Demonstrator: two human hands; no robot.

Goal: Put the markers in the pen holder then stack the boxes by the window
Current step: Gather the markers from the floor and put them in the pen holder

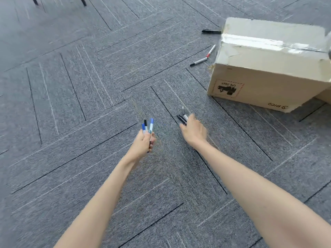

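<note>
My left hand (143, 143) is closed around a bunch of blue and black markers (148, 124) that stick up from the fist. My right hand (194, 130) grips several black and grey markers (182, 117), their tips pointing away from me. Three more markers lie on the carpet beside a cardboard box (268, 68): a black marker (211, 31) at its far corner, a red-capped marker (211, 50) and a black-capped white marker (198, 61) near its left side. The pen holder is not in view.
The floor is grey carpet tile (80, 86) with a herringbone pattern. A second box edge (325, 97) shows behind the cardboard box at the right. Dark furniture legs (83, 1) stand at the top left.
</note>
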